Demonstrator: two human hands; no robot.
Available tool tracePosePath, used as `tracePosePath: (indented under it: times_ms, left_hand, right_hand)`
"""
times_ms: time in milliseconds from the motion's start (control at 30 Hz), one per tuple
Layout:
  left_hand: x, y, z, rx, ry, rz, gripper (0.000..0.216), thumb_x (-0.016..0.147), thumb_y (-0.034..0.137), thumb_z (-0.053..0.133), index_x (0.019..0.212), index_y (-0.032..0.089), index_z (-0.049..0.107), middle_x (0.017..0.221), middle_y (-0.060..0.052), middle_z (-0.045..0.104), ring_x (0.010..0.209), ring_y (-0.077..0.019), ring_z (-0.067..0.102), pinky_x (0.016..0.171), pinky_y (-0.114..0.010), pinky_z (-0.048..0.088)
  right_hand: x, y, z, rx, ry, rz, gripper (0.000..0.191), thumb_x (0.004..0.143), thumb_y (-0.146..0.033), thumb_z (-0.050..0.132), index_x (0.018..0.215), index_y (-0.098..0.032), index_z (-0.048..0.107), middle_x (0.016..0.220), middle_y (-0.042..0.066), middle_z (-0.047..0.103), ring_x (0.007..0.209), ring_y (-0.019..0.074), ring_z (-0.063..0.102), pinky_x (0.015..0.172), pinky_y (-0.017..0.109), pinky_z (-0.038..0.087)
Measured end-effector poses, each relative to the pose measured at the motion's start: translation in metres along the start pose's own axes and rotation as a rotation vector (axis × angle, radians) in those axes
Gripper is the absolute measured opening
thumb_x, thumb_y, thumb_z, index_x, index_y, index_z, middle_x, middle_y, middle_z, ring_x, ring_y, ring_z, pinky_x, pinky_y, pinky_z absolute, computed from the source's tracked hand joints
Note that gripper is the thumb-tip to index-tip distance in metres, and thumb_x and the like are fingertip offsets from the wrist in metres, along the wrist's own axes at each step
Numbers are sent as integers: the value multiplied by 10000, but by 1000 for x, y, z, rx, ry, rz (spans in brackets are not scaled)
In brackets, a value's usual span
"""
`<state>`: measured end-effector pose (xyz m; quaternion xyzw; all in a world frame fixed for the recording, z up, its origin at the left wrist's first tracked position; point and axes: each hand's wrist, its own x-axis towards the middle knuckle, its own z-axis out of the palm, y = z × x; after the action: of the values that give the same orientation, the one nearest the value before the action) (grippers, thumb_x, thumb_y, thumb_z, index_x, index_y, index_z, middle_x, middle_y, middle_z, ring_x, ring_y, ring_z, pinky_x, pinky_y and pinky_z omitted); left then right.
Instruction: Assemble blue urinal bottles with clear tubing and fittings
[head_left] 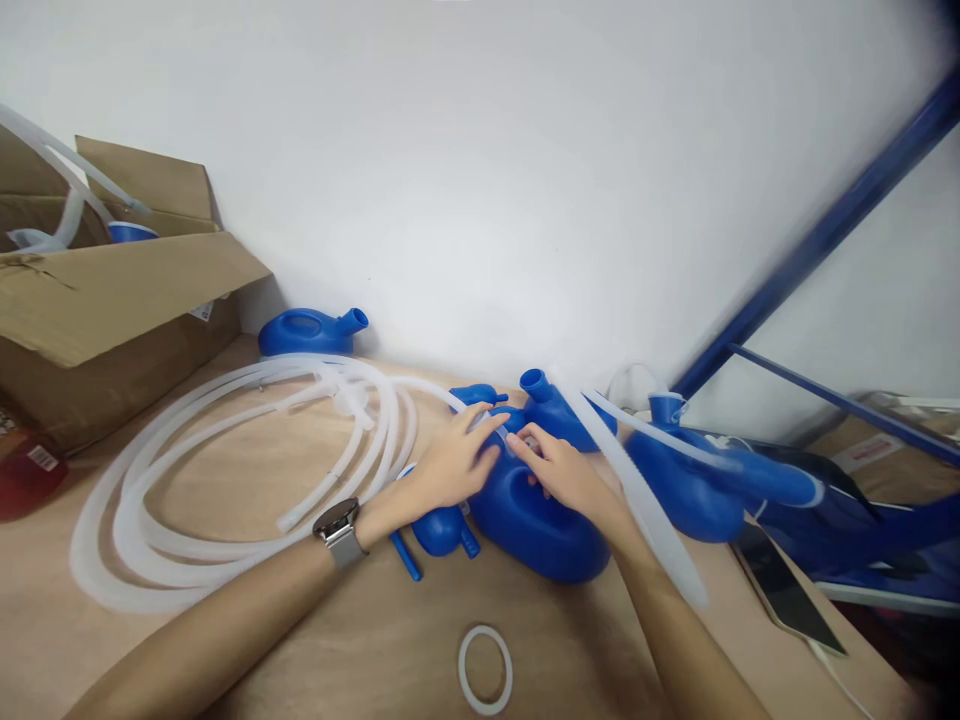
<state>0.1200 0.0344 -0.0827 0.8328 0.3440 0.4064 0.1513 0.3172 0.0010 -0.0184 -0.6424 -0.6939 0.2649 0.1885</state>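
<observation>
My left hand [456,455], with a watch on the wrist, closes its fingertips on a translucent white hose [429,384] near one end. Opposite it, my right hand [556,466] pinches the same clear end between thumb and fingers; its exact shape is partly hidden. Just beneath both hands lies a blue plastic bottle [551,535] with a recessed grip. The hose runs back left into a large loose coil [127,540] on the table. Small blue parts [439,530] lie below my left wrist. A white ring [462,672] rests flat nearer me.
An open cardboard box [135,290] stands at left beside a red object [30,475]. Other blue bottles [307,330] sit along the wall. At right are a blue bottle with tubing [682,480], a phone [787,590] and a blue metal frame [817,230].
</observation>
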Motion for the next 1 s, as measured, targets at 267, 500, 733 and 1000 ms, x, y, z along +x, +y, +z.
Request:
tracePosePath:
  times_ms: [267, 500, 733, 1000]
  left_hand:
    - [10, 5, 12, -101, 141, -111, 133, 1006, 276, 613, 1102, 207, 674, 1348, -123, 624, 1343, -287, 576, 1165, -469, 474]
    - [18, 4, 22, -101, 215, -148, 95, 906, 116, 625, 927, 208, 633, 1204, -88, 649, 1223, -277, 615, 1101, -467, 492]
    - [16, 6, 21, -85, 208, -133, 94, 908, 129, 614, 961, 207, 620, 1238, -98, 641, 1196, -282, 630, 1060, -453, 508]
    - [23, 4, 15, -84, 194, -129, 128, 925, 153, 637, 855, 215, 548, 1069, -54, 657, 1010, -230, 659, 915, -368, 533]
  right_hand:
    - [11, 8, 8, 57, -44, -29, 360, 1016, -486, 530, 1175, -214, 705, 606, -43, 586, 472, 130, 566, 486, 221, 434]
    - [17, 10, 6, 130, -86, 15, 390, 1033, -383, 528, 1304, -179, 722, 608, -32, 593, 411, 90, 494, 429, 197, 403]
    - [26, 30, 11, 102, -81, 11, 504, 1013, -512, 581, 1348, -165, 725, 538, -24, 566, 373, 85, 413, 375, 215, 296]
    - [26, 30, 15, 130, -65, 36, 575, 992, -555, 587, 1363, -137, 719, 446, -57, 444, 396, 96, 395, 424, 219, 310]
